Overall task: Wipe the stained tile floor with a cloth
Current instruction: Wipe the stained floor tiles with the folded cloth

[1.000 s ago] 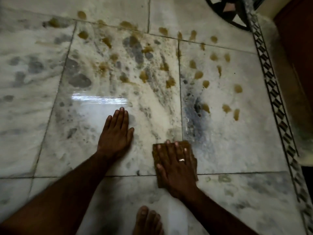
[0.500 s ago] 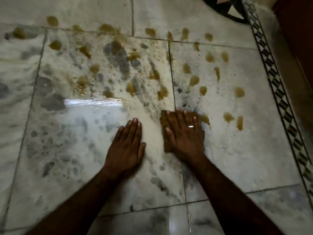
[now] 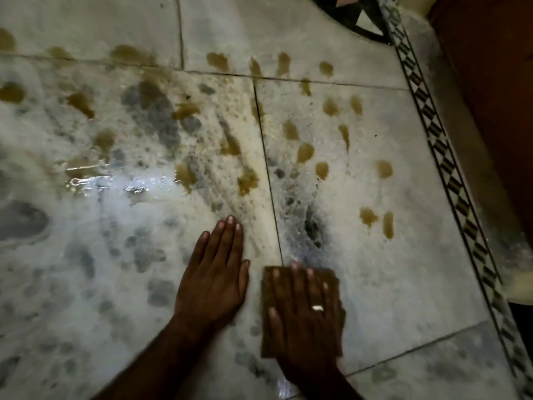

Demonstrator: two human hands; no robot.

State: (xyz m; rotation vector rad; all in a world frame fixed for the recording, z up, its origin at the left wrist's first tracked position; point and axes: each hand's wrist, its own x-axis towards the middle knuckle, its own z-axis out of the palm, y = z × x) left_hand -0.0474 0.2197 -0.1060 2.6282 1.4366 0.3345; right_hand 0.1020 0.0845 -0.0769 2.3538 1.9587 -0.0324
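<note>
The right hand (image 3: 305, 310), grip flat open, presses the brown square cloth (image 3: 328, 280) just right of the dark tile line (image 3: 269, 180) — left hand (image 3: 215, 281) flat too, holding nothing. Press hard, pushing to the yellow-brown stains (image 3: 305, 153) along that line.

Our left forearm (image 3: 155, 362) and right forearm (image 3: 323, 382) reach in from the lower edge. Our left grip (image 3: 213, 281) lies palm-down, fingers straight and together, thumb out to the right. Just beside it, our right grip (image 3: 302, 310) lies palm-down too, fingers straight, slightly spread.
</note>
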